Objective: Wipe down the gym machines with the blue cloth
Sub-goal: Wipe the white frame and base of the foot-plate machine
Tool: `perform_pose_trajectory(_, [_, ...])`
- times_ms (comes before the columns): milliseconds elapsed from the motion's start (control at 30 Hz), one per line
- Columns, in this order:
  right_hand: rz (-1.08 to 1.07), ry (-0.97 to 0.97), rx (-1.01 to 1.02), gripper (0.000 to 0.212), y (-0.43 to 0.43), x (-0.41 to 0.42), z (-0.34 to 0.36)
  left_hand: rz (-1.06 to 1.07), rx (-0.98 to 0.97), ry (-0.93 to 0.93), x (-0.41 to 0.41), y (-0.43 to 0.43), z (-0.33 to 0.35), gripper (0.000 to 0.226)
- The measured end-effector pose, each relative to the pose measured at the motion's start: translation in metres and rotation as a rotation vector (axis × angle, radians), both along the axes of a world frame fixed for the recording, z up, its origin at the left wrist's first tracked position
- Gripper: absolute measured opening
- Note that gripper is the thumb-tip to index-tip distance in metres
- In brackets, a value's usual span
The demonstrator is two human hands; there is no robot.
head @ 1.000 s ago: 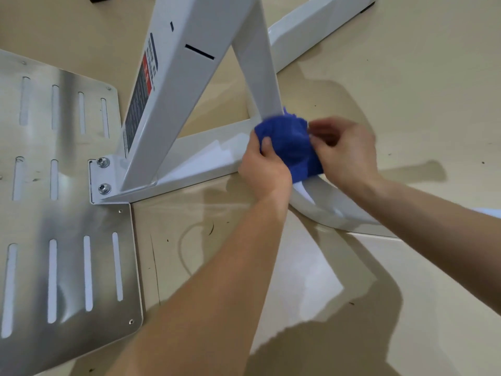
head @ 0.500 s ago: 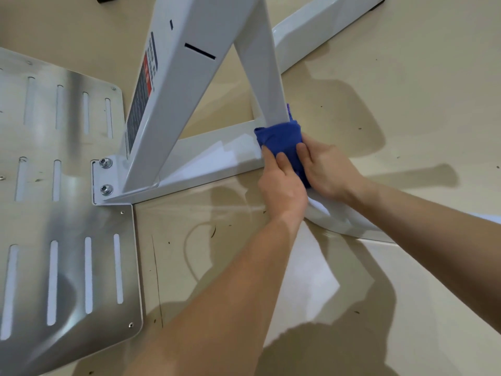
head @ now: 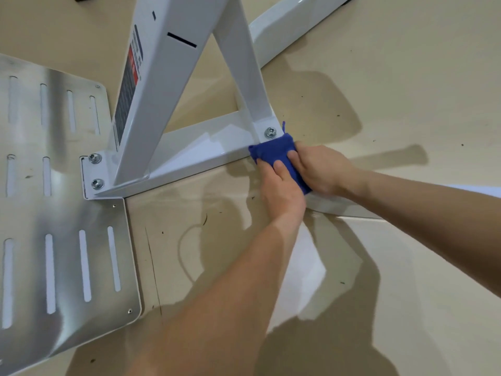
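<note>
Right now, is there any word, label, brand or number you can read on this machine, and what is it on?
Sticker on the side of the white upright post: red and dark panels with rows of small print, too blurred and slanted to read.
Metal plate and blue cloth: no text, brand or number shows.

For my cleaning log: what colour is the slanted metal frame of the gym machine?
White. The slanted metal frame shows best in the head view.
</note>
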State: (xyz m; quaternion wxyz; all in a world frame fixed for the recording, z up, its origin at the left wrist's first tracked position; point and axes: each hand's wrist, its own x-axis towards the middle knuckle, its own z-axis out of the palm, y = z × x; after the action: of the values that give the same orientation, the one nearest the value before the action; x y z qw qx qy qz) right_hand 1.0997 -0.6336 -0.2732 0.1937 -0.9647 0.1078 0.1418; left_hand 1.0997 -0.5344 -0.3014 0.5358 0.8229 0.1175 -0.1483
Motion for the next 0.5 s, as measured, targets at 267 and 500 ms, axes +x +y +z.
perform_pose_trajectory(267, [0.092, -0.136, -0.147, 0.045, -0.048, -0.097, 0.002, -0.308, 0.162, -0.057, -0.086, -0.014, 0.008, 0.066])
perform_pose_trajectory(500, [-0.067, -0.213, -0.476, 0.048, -0.042, -0.132, -0.006, -0.814, 0.723, -0.717, -0.055, 0.007, -0.011, 0.059])
